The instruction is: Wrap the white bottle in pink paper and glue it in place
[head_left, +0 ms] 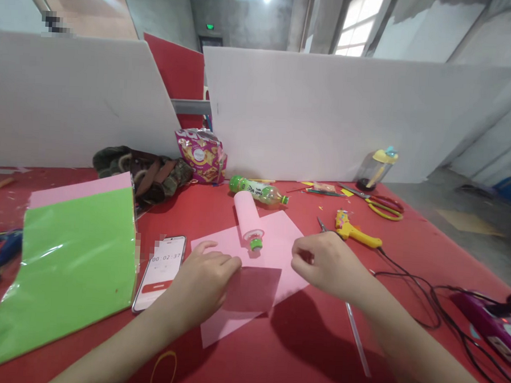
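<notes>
A pink paper sheet [274, 238] lies on the red table [298, 354] in front of me. A bottle wrapped in pink paper [248, 217] with a green cap lies on its far part. My left hand [202, 277] rests palm down on the sheet's left side, fingers curled onto the paper. My right hand [324, 263] hovers at the sheet's right edge with its fingers curled in; whether it holds anything is hidden. A second green-capped bottle [259, 190] lies behind the wrapped one.
Green and pink sheets [72, 262] lie at left beside a phone [159, 272] showing a timer. A yellow glue gun [354, 231], scissors [383, 207], a drinking bottle [376, 169], a snack bag [201, 154], cables [425, 292] and a rubber band [163, 371] lie around. White boards stand behind.
</notes>
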`<state>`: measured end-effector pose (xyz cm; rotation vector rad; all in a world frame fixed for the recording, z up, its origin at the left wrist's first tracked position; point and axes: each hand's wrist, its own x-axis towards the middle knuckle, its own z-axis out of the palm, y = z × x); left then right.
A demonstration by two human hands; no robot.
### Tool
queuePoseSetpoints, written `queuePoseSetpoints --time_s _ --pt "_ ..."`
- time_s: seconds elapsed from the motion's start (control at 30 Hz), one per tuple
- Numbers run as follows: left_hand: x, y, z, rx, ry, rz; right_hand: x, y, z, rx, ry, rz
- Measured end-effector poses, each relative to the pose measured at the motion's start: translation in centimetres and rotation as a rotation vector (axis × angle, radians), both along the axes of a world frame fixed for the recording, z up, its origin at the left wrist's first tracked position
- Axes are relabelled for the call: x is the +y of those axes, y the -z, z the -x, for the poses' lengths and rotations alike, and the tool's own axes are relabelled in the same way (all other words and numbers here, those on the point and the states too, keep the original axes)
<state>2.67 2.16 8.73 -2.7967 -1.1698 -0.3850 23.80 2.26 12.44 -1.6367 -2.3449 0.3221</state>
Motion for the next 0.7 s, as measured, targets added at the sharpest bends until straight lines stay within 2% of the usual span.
queuePoseSetpoints --time_s 0.13,0.23,0.37,0.57,0.7 --pt "-0.7 0.3 -0.9 -0.009 0.073 0.026 -0.7 0.8 0.8 0.052 -0.244 -0.068" --pt "-1.3 0.6 -1.6 -0.052 0.138 0.01 -1.4 1.7 1.9 -0.063 -0.377 0.0" --pt "-1.5 0.9 -1.9 -0.111 0.134 -0.047 -1.8 2.4 2.9 -0.204 -0.397 0.013" --pt "-1.4 1.1 -1.9 -0.204 0.157 -0.032 -2.1 2.5 2.9 -0.266 -0.476 -0.066" --pt "-1.2 1.0 -1.7 -0.219 0.129 -0.047 -1.9 2.1 2.3 -0.282 -0.47 -0.108"
